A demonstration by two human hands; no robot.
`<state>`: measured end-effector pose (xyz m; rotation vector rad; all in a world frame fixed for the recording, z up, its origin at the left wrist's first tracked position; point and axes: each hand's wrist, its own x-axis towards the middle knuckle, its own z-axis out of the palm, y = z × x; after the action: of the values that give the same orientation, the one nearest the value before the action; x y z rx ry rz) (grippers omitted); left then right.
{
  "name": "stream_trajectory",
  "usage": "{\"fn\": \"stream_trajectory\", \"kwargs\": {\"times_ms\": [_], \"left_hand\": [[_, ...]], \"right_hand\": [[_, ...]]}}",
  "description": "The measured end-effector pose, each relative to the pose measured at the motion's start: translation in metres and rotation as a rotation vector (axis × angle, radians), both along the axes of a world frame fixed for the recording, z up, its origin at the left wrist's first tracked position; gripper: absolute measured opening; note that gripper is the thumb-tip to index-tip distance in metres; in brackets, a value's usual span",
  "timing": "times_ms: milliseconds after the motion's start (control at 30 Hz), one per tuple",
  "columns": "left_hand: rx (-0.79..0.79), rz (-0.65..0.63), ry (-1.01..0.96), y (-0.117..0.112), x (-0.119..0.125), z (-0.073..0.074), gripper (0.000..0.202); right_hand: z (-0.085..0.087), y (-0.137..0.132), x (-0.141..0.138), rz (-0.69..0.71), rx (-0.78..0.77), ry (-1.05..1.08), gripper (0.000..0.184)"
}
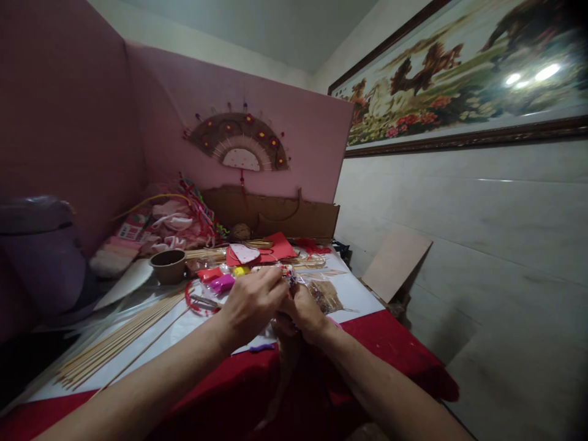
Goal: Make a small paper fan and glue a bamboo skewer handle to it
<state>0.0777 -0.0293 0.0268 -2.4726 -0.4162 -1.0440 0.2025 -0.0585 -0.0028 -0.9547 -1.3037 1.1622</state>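
I have both hands together over the table's (pixel 362 294) white sheet: my left hand (pixel 250 303) pinches down with fingers narrowed on a small beaded piece (pixel 290 275), and my right hand (pixel 305 315) is curled tight round its lower part, where a pale strip (pixel 287 367) hangs down. The piece looks barely started; sticks (pixel 119 340), bowl (pixel 168 265) and red paper (pixel 280 245) lie unused.

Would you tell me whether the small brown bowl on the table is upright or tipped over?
Upright: the brown bowl rests on its base, its rim facing up.
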Motion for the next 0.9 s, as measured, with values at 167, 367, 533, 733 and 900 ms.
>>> {"fn": "stream_trajectory", "kwargs": {"times_ms": [167,367,533,733,900], "left_hand": [[-0.082,0.186,0.096,-0.002,0.000,0.004,0.013],[-0.809,-0.016,-0.558,-0.002,-0.010,0.013,0.014],[-1.527,-0.333,-0.877,-0.007,-0.019,0.028,0.017],[-1.391,-0.295,-0.797,-0.009,-0.008,0.029,0.015],[-0.865,-0.199,-0.484,-0.003,0.012,0.019,0.011]], "right_hand": [[-0.002,0.000,0.001,0.000,0.008,-0.073,0.038],[-0.005,0.002,0.003,0.090,0.000,0.021,0.029],[-0.004,0.002,0.003,0.120,0.016,0.071,0.025],[-0.002,0.002,0.002,0.092,-0.023,0.086,0.028],[0.000,0.001,0.001,-0.010,-0.071,-0.021,0.026]]}}
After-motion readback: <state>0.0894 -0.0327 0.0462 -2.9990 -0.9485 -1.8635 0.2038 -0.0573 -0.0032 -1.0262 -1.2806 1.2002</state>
